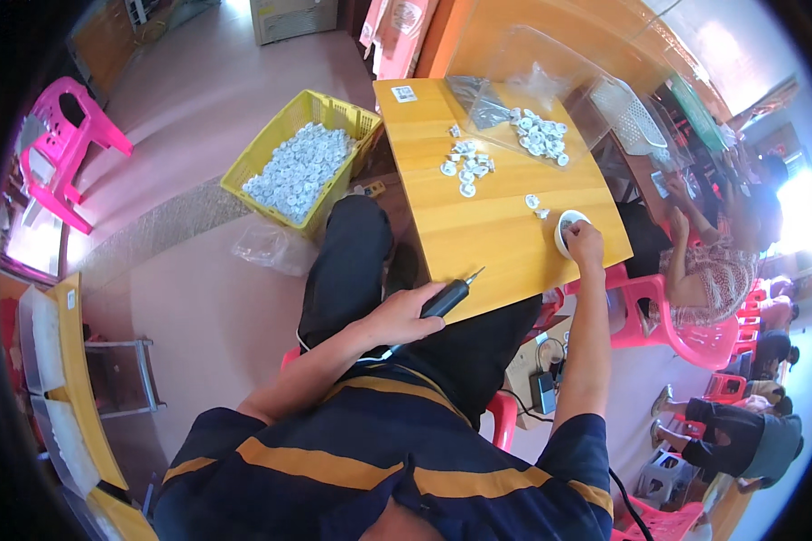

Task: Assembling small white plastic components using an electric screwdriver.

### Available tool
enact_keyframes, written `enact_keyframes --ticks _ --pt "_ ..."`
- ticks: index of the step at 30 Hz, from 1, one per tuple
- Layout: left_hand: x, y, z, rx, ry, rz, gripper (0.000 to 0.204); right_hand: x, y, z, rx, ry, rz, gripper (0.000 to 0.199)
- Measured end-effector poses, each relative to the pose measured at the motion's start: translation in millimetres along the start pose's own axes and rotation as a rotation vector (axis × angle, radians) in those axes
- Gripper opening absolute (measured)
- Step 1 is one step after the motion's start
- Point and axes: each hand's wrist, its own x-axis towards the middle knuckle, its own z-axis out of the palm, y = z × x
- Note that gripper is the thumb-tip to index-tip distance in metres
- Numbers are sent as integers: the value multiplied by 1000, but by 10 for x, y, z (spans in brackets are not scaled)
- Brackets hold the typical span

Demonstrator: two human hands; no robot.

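My left hand (401,317) is wrapped around a black electric screwdriver (447,298), its thin metal bit pointing up and right over the table's near edge. At the right side of the yellow wooden table (487,243), my right hand (585,245) dips its bunched fingers into a small white bowl (565,220). The fingertips are hidden inside, so what they pinch does not show. Beyond the bowl lie a couple of small white round parts (532,201). Farther off is a loose cluster of similar white pieces (468,166), with a larger heap (541,137) at the far right.
A clear plastic sheet or box (523,68) stands by the far heap. Left of the table, a yellow crate (364,117) is full of white parts; a clear bag (275,250) lies beside it. A pink chair (63,144) stands far left. Another person (722,252) sits at right.
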Motion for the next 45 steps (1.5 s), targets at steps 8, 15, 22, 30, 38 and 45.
enact_keyframes --ticks 8,15,22,30,38,45 --pt "-5 52 10 63 3 45 69 19 156 87 137 126 -24 22" --pt "12 147 4 11 -4 13 67 -80 238 -39 409 225 195 20" --pt "18 -38 -34 -2 48 43 64 -622 -688 -100 1422 -38 193 7" --pt "29 1 -61 -62 66 34 62 -1149 -1400 366 1640 -307 249 14" --pt "11 124 -81 -37 66 29 62 -1303 -1461 393 1690 -336 204 11" --pt "21 -6 -29 -111 70 49 62 -1386 -1452 469 1876 -332 280 10"
